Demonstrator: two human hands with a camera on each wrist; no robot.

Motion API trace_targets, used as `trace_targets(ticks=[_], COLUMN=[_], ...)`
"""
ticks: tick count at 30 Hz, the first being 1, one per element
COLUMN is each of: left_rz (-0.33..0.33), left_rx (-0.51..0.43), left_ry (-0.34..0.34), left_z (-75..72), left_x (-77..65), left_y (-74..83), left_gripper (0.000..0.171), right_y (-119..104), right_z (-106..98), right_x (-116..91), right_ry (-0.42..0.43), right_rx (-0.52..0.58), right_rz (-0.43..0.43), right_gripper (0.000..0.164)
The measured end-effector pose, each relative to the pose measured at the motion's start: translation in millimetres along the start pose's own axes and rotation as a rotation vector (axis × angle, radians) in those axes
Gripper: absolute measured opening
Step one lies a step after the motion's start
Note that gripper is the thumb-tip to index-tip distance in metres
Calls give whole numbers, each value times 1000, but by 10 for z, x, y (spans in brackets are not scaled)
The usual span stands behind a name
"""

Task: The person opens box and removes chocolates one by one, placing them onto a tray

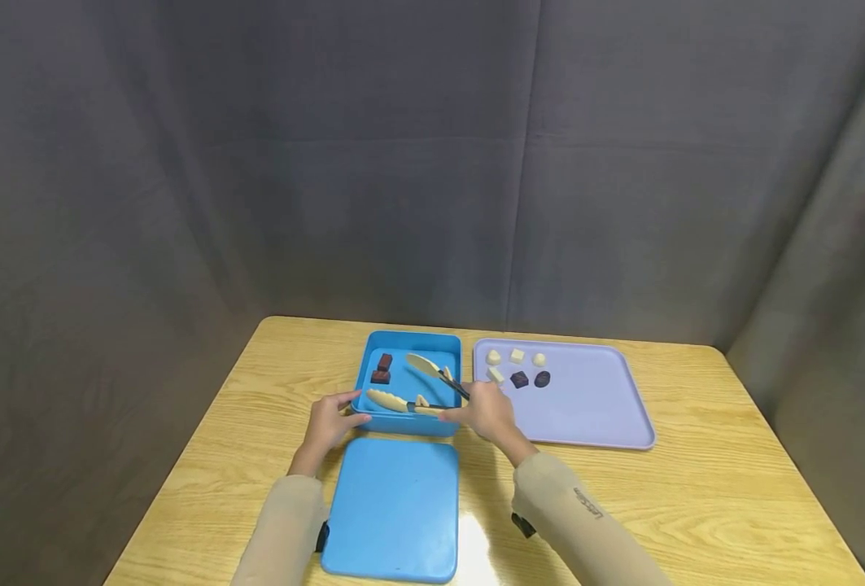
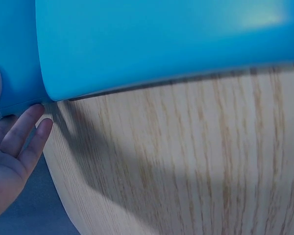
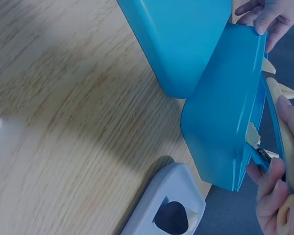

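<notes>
My right hand (image 1: 487, 408) grips a pair of tongs (image 1: 386, 400) with cream scalloped heads and dark arms. The tongs are spread apart over the blue box (image 1: 406, 425), with nothing between their heads. Two reddish-brown, chocolate-like blocks (image 1: 381, 377) lie in the left part of this box. My left hand (image 1: 325, 422) holds the box's front left corner, thumb on the front wall and forefinger at the left side. In the left wrist view, the other fingers (image 2: 32, 142) spread loosely by the corner's base. In the right wrist view, my right hand (image 3: 289, 161) wraps the tongs' handle.
A lilac tray (image 1: 593, 407) stands right of the box. On it are several cream pieces (image 1: 517, 356) and two dark ones, a faceted piece (image 1: 519, 380) and an oval piece (image 1: 542, 379). A flat blue lid (image 1: 395, 509) lies in front of the box on the wooden table (image 1: 696, 488).
</notes>
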State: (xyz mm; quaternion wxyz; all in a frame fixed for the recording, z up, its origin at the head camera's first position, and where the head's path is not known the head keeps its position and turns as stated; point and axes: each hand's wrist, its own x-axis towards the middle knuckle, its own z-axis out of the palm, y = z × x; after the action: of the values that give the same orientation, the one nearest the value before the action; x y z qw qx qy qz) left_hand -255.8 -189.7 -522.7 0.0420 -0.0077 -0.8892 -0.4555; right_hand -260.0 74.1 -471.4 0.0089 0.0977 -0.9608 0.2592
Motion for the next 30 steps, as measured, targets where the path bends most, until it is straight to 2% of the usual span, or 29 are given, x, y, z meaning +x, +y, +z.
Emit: trace_targets(ticks=[14, 30], left_rz=[-2, -26], left_rx=[-4, -4], left_ry=[-5, -4], left_z=[-7, 8], left_x=[0, 23], left_y=[7, -5], left_gripper=[46, 46], right_y=[-89, -148], right_z=[121, 213], right_x=[81, 211], right_ry=[-37, -47], right_rx=[-58, -46], right_rz=[5, 23], right_gripper=[63, 61])
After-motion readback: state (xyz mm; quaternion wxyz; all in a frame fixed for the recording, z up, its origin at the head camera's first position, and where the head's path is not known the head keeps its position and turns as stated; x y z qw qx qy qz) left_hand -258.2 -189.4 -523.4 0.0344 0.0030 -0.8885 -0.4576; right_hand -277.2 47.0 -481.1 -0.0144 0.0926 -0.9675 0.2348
